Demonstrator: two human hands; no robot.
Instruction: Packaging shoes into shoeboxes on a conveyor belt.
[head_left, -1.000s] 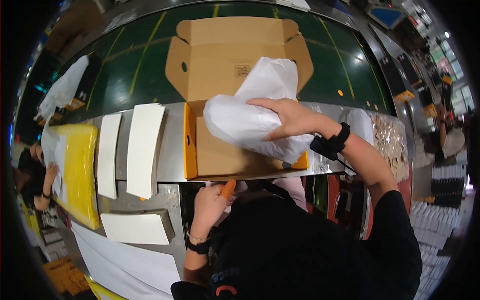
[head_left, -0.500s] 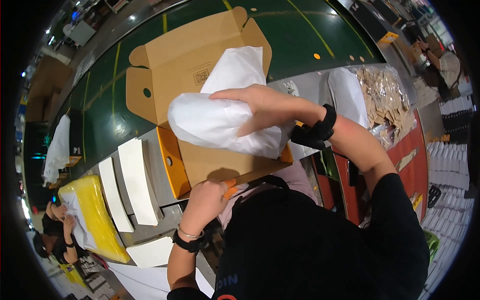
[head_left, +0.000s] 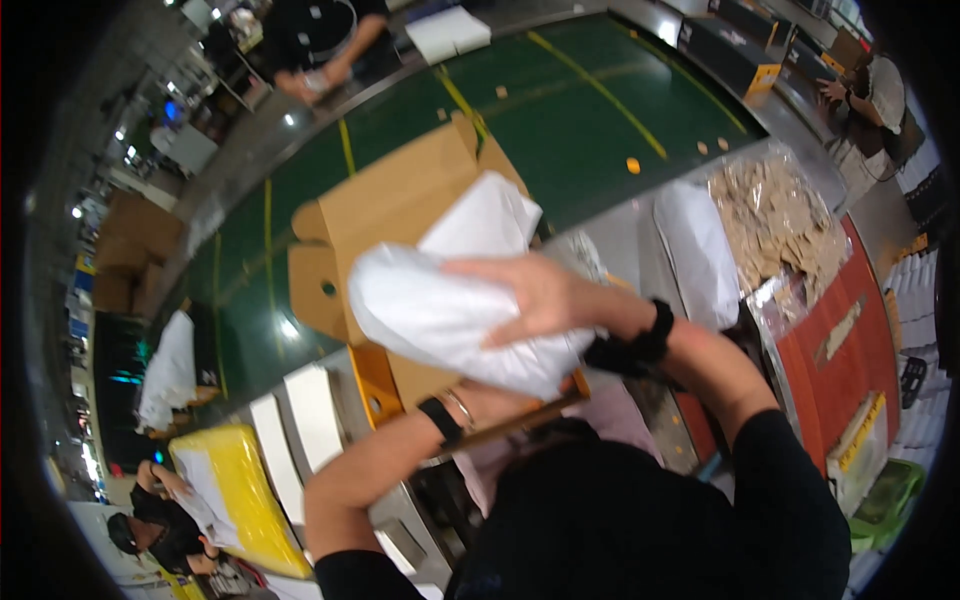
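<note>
My right hand (head_left: pixel 540 295) grips a bundle wrapped in white paper (head_left: pixel 430 310), thumb and fingers spread around it, and holds it over an open cardboard box (head_left: pixel 385 205). The box is brown inside with orange side walls, and its lid stands back on the far side. A loose flap of white paper (head_left: pixel 485 220) rises behind the bundle. My left hand (head_left: pixel 490 403) reaches beneath the bundle's near end, by the box's front wall; its fingers are hidden there. What the paper wraps cannot be seen.
A green conveyor belt (head_left: pixel 560 110) runs behind the box. At right lie another white paper-wrapped bundle (head_left: pixel 695 250) and a clear bag of brown cardboard pieces (head_left: pixel 765 215). White strips (head_left: pixel 315 415) and a yellow-wrapped paper stack (head_left: pixel 245 490) are at left. Other people work around.
My left hand has moved from the box's front edge to the right, under the bundle. My right hand keeps its hold. The whole view has shifted, with the box appearing lower.
</note>
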